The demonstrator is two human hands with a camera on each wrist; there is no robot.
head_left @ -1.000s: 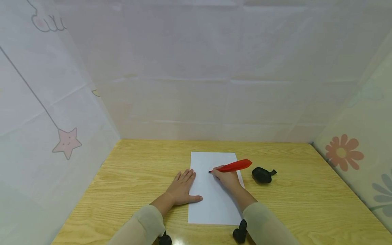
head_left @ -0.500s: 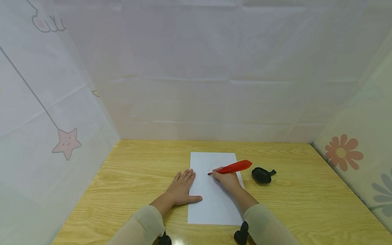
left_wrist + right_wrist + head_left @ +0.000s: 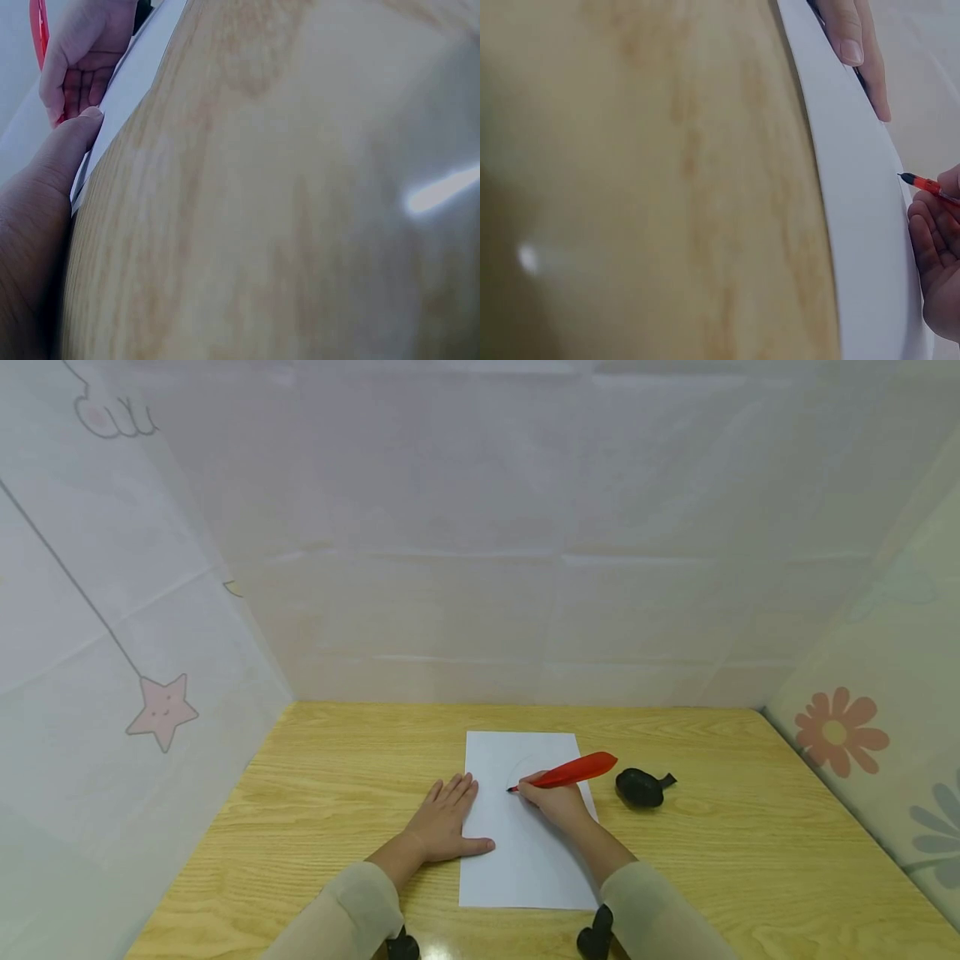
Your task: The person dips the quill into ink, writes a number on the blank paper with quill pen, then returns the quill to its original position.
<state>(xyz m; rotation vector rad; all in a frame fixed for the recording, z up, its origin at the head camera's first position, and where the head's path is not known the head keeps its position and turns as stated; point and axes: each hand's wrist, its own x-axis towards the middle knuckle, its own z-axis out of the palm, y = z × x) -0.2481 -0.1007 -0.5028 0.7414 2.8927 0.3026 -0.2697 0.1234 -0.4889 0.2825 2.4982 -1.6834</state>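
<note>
A white sheet of paper [image 3: 517,877] lies on the wooden table, with a faint curved line [image 3: 517,764] on its upper part. My right hand [image 3: 558,803] pinches a red feather pen [image 3: 577,770] between thumb and fingers. In the right wrist view the pen's dark tip [image 3: 907,178] is at the paper, and the other fingers are curled below. Flat across the paper's left edge rests my left hand [image 3: 442,827], fingers spread and thumb on the sheet. The left wrist view shows that thumb [image 3: 64,154] close up, with the right hand beyond it.
To the right of the paper sits a black rounded object [image 3: 640,788] with a short tab. The wooden table [image 3: 337,777] reaches back to a pale sheet wall [image 3: 450,610]. Patterned side walls stand at left and right.
The pen tip has moved slightly down and left over the paper, and a faint curved line now shows behind it. My left hand stays in place.
</note>
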